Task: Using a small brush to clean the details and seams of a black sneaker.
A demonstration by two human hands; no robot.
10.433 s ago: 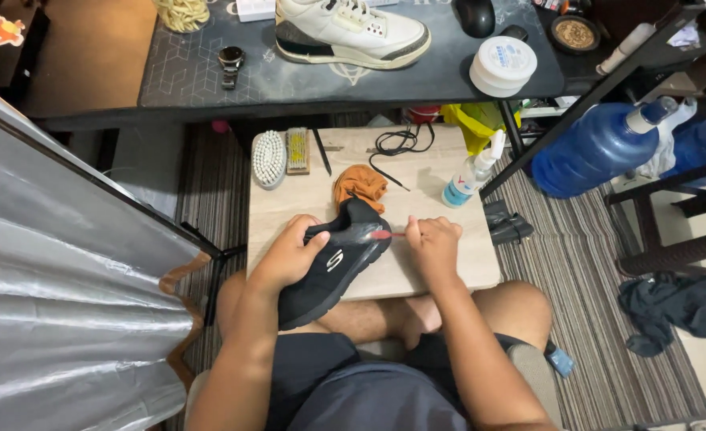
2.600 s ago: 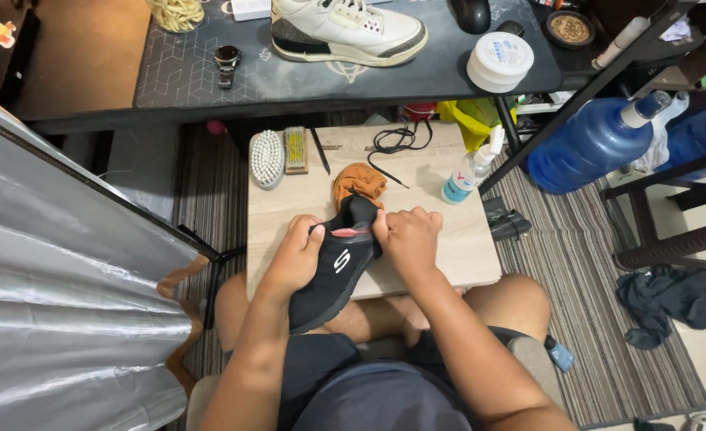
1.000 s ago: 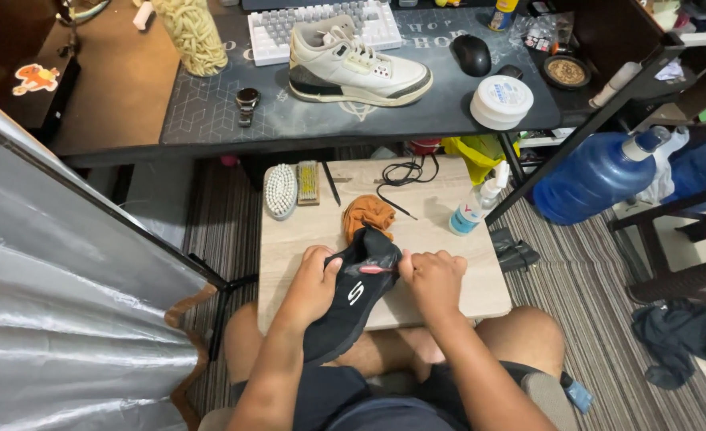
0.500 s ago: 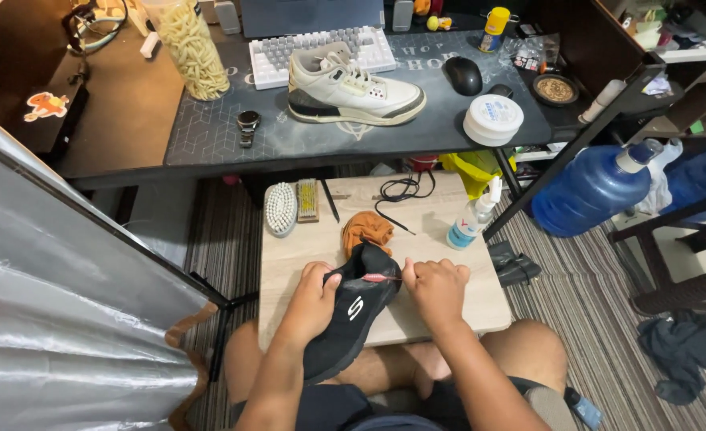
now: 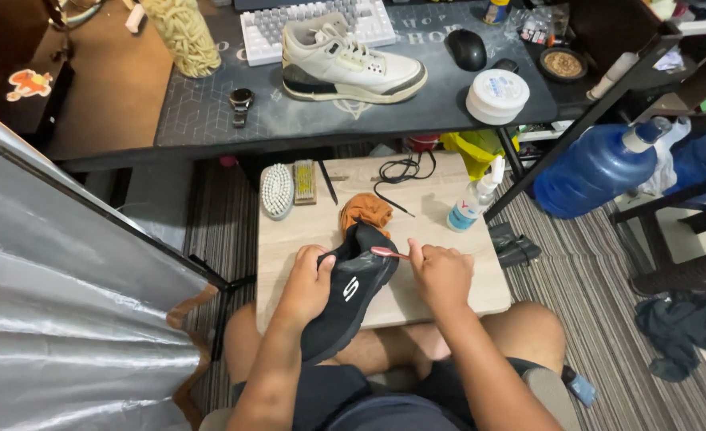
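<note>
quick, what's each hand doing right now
Left hand: closed around the black shoe, holding it.
Right hand: closed on a toothbrush, its head against the shoe.

We see a black shoe (image 5: 349, 299) of matt cloth with a duller, greyish sheen on its toe. The small brush (image 5: 389, 253) on it looks like pink plastic. The low counter (image 5: 305, 231) is pale wood grain, smooth and matt. An orange rag (image 5: 365, 211) is soft crumpled cloth. The spray bottle (image 5: 472, 199) is clear plastic. The white sneaker (image 5: 349, 64) looks like smooth leather. A silvery sheet (image 5: 57, 295) gleams, creased like foil.
</note>
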